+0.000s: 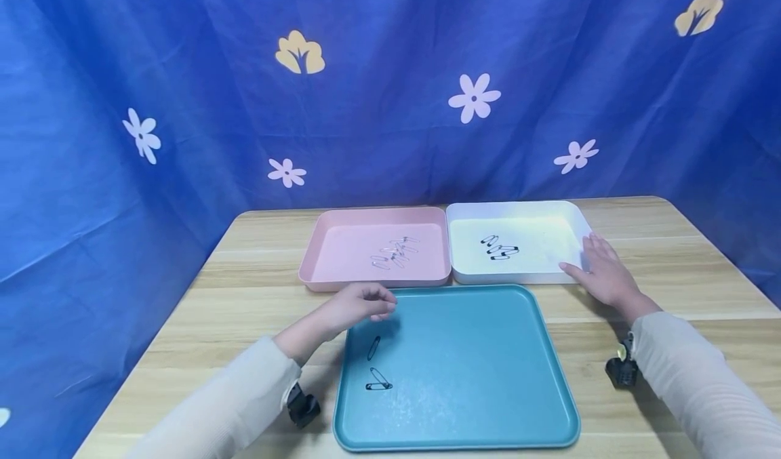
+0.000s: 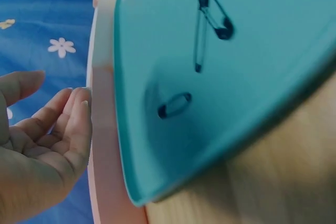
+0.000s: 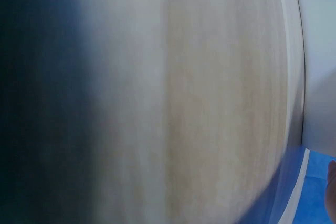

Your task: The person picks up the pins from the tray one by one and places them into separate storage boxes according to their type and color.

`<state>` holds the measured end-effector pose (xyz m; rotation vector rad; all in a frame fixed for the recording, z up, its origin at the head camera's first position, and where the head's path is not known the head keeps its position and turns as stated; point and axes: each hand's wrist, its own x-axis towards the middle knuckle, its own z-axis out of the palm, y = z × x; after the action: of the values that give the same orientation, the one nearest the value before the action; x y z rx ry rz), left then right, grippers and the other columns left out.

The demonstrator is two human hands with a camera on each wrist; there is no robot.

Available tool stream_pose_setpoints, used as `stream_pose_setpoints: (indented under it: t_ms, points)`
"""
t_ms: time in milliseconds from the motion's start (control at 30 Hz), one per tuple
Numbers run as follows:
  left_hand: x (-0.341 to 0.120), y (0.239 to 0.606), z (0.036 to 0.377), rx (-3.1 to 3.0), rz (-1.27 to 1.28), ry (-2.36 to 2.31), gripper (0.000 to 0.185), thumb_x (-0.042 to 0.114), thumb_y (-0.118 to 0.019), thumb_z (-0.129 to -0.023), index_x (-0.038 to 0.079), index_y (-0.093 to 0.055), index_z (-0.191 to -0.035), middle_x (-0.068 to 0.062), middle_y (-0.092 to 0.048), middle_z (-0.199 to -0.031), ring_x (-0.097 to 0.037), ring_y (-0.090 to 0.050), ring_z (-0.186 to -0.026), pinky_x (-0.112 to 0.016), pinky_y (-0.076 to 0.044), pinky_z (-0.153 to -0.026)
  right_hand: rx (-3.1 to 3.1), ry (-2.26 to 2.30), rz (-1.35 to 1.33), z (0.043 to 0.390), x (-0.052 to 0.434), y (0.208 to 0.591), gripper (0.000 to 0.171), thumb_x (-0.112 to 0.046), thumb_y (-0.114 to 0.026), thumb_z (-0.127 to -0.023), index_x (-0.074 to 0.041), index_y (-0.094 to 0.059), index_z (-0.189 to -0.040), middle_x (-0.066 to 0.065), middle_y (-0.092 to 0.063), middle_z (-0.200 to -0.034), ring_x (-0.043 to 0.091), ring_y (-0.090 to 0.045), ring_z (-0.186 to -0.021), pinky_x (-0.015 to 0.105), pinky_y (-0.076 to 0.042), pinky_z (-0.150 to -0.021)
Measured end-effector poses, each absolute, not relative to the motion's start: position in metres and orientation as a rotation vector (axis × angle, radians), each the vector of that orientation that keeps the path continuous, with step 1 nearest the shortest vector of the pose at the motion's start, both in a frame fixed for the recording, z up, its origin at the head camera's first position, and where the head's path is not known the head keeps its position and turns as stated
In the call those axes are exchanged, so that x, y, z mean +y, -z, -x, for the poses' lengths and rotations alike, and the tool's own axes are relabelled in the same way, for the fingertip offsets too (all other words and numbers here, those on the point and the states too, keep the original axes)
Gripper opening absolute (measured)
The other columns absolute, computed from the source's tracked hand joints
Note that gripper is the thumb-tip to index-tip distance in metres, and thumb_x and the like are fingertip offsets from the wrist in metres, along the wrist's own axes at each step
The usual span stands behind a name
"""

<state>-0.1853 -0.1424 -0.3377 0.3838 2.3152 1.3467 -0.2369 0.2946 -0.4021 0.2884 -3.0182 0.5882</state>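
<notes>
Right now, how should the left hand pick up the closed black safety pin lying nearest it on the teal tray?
Pinch the closed safety pin across its thin middle, coming from above: it lies flat on the teal tray, clear of the open pin, just below the left hand.

The counter (image 1: pixel 610 323) is pale wood with a fine straight grain. The teal tray (image 1: pixel 476 377), pink tray (image 1: pixel 342 242) and white tray (image 1: pixel 537 209) look like smooth, matt plastic. The safety pins (image 1: pixel 378 380) are thin metal. The backdrop (image 1: pixel 183 72) is soft printed cloth.
</notes>
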Motion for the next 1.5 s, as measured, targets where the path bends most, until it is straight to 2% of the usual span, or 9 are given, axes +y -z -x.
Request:
stream_pose_setpoints:
  t_ms: [167, 400, 700, 1000, 1233, 1500]
  points:
    - [-0.151, 0.344, 0.180, 2.302, -0.297, -1.328, 0.023, 0.012, -0.057, -0.081, -0.005, -0.057, -0.097, -0.010, -0.060, -0.083, -0.016, -0.056, -0.073, -0.030, -0.047, -0.071, -3.023, -0.592, -0.281, 0.236, 0.296, 0.401, 0.084, -0.050, -0.033, -0.088, 0.017, -0.004, -0.129, 0.035, -0.003, -0.134, 0.042, 0.001, -0.125, 0.051, 0.000, -0.099]
    - [-0.154, 0.354, 0.174, 2.272, -0.277, -1.294, 0.016, 0.002, -0.058, -0.076, -0.009, -0.056, -0.088, -0.008, -0.057, -0.075, -0.013, -0.056, -0.067, -0.029, -0.050, -0.067, -3.027, -0.598, -0.283, 0.237, 0.295, 0.402, 0.084, -0.050, -0.033, -0.088, 0.017, -0.004, -0.129, 0.035, -0.003, -0.134, 0.041, 0.002, -0.125, 0.051, 0.000, -0.099]
    - [-0.150, 0.351, 0.168, 2.553, -0.148, -1.053, 0.003, 0.001, -0.062, -0.071, -0.001, -0.060, -0.072, -0.004, -0.055, -0.061, -0.014, -0.053, -0.058, -0.026, -0.046, -0.054, -3.034, -0.613, -0.276, 0.237, 0.295, 0.401, 0.084, -0.050, -0.033, -0.087, 0.016, -0.004, -0.130, 0.034, -0.002, -0.134, 0.041, 0.003, -0.125, 0.052, -0.001, -0.098]
    - [-0.145, 0.359, 0.164, 2.659, -0.183, -0.871, 0.010, 0.002, -0.070, -0.064, 0.003, -0.060, -0.065, -0.002, -0.054, -0.060, -0.014, -0.050, -0.055, -0.025, -0.044, -0.048, -3.027, -0.599, -0.276, 0.239, 0.295, 0.403, 0.084, -0.051, -0.033, -0.087, 0.016, -0.004, -0.130, 0.034, -0.003, -0.134, 0.041, 0.002, -0.125, 0.051, -0.001, -0.099]
    - [-0.141, 0.358, 0.157, 2.717, -0.270, -0.731, 0.016, 0.003, -0.067, -0.069, 0.008, -0.055, -0.059, -0.001, -0.050, -0.055, -0.013, -0.048, -0.051, -0.023, -0.042, -0.045, -3.024, -0.606, -0.278, 0.239, 0.295, 0.401, 0.085, -0.051, -0.033, -0.087, 0.017, -0.004, -0.129, 0.034, -0.002, -0.134, 0.041, 0.002, -0.125, 0.051, 0.000, -0.099]
    - [-0.138, 0.359, 0.153, 2.687, -0.278, -0.756, 0.019, 0.003, -0.062, -0.072, 0.007, -0.056, -0.055, 0.000, -0.049, -0.050, -0.012, -0.047, -0.047, -0.023, -0.040, -0.043, -3.021, -0.624, -0.265, 0.239, 0.295, 0.403, 0.087, -0.053, -0.033, -0.086, 0.017, -0.005, -0.129, 0.034, -0.003, -0.134, 0.040, 0.003, -0.125, 0.050, 0.002, -0.099]
